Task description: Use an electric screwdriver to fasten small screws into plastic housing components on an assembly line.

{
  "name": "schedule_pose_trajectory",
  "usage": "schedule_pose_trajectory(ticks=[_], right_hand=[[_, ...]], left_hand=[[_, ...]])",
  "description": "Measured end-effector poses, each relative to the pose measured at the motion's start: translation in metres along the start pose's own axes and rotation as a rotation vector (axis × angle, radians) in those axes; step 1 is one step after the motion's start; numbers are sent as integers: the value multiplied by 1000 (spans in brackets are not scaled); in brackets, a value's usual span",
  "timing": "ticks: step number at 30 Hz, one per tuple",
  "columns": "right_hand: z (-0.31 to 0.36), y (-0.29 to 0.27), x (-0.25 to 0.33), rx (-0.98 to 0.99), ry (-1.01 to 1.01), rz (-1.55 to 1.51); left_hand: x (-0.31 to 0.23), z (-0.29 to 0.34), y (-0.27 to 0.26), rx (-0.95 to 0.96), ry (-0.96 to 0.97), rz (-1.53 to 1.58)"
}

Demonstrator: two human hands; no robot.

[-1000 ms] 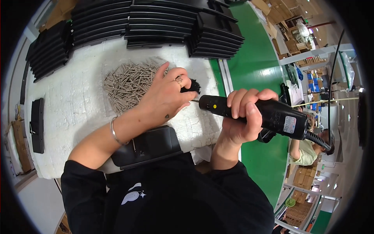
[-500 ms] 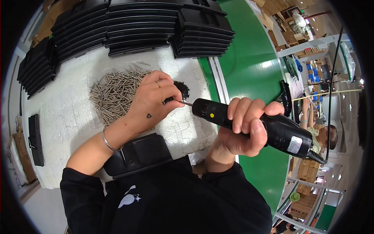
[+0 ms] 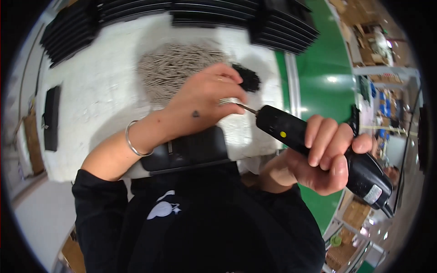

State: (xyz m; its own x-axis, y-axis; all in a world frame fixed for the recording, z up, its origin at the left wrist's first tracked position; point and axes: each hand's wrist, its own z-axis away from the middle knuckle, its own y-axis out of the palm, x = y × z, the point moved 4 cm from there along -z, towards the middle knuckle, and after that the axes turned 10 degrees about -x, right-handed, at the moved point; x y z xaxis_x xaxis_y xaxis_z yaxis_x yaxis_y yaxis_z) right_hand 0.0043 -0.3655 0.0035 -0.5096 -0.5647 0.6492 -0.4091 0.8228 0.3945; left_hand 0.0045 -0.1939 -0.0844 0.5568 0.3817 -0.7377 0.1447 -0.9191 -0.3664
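My right hand [image 3: 325,157] is wrapped round a black electric screwdriver [image 3: 278,123], its thin bit pointing left. The bit's tip reaches the thumb and fingertips of my left hand [image 3: 205,98], which are pinched together. Whatever lies between them is too small and blurred to make out. Just beyond the left fingertips is a small heap of tiny black screws [image 3: 246,78]. A large pile of slim silver metal pins [image 3: 170,68] lies behind the left hand. Below my left wrist, close to my body, rests a black panel [image 3: 200,148] with one upright metal pin [image 3: 170,148] on it.
Stacks of black panels [image 3: 211,18] line the far edge of the white padded surface [image 3: 104,73]. A single black part [image 3: 52,118] lies at the left. On the right runs a green tabletop [image 3: 325,86] with a pale metal strip [image 3: 291,82].
The whole view has shifted, so things now appear farther right and higher. My left hand has drawn slightly nearer to me from the black screws, with the driver's bit staying at its fingertips.
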Motion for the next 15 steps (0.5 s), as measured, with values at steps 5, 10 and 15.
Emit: schedule_pose_trajectory(ticks=[5,10,15], right_hand=[[7,0,-22,-7,58,-37],[7,6,-19,-5,78,-64],[13,15,-24,-7,106,-45]], left_hand=[[5,5,-59,53,97,-349],[10,51,-91,402,69,-437],[13,73,-89,378,4,-551]])
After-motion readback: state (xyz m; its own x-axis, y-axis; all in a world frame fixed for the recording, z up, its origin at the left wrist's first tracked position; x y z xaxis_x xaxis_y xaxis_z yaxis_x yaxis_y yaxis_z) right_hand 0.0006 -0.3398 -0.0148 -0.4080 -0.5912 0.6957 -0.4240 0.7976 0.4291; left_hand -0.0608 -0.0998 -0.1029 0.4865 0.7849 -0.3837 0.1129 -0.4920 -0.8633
